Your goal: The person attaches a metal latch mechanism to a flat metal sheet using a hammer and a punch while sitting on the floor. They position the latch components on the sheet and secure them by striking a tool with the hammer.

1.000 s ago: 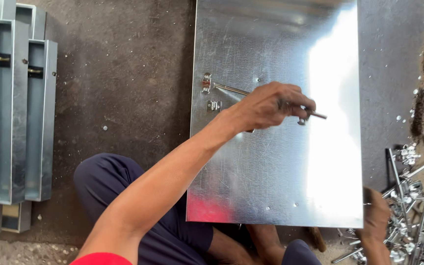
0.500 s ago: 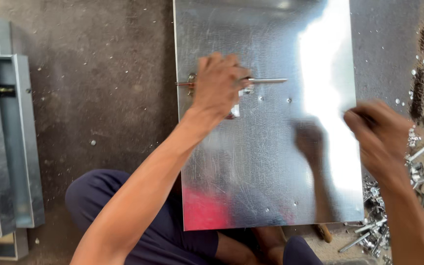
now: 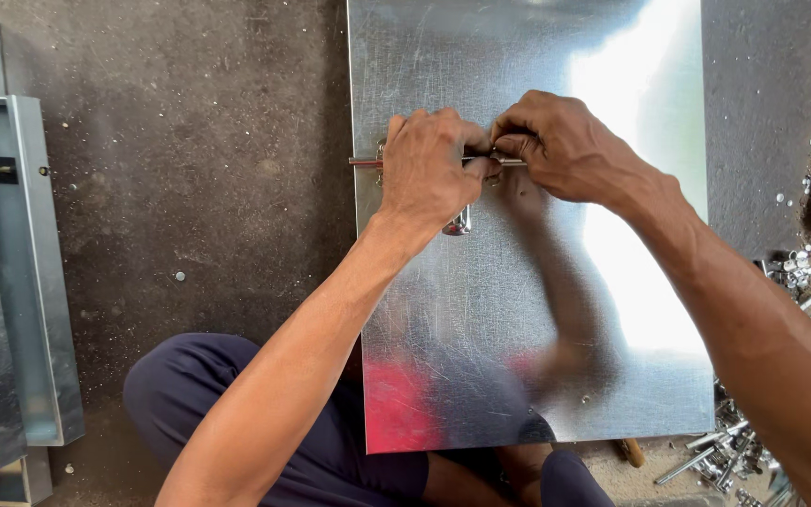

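Both hands are now brought together at one spot on the galvanised sheet-metal panel; half a second earlier only the left hand was on the fitting while the right hand was held apart, blurred, near the panel's right side. The left hand is laid over a sliding bolt latch, its fingers curled and pressing down on the latch body, of which only a small bright tab shows below the palm. The bolt rod is seen projecting from under the left hand to the panel's left edge. The right hand's thumb and forefinger are pinched on the rod's other end, just beside the left thumb; what else is gripped there is hidden. The panel lies flat on the dark concrete floor, its near edge resting over the person's lap. Folded steel channel sections are stacked well apart on the left, and a scatter of loose latches and bolts lies at the lower right. Several faults are judged possible. If downward pressure is eased, the latch may be shifted off its fixing holes, since the smooth zinc surface offers little grip. If the rod is forced while misaligned, it may bind or be bent. Fingertips pinched close to the moving rod may be nipped, and the panel's bare cut edge may cut a forearm dragged across it.
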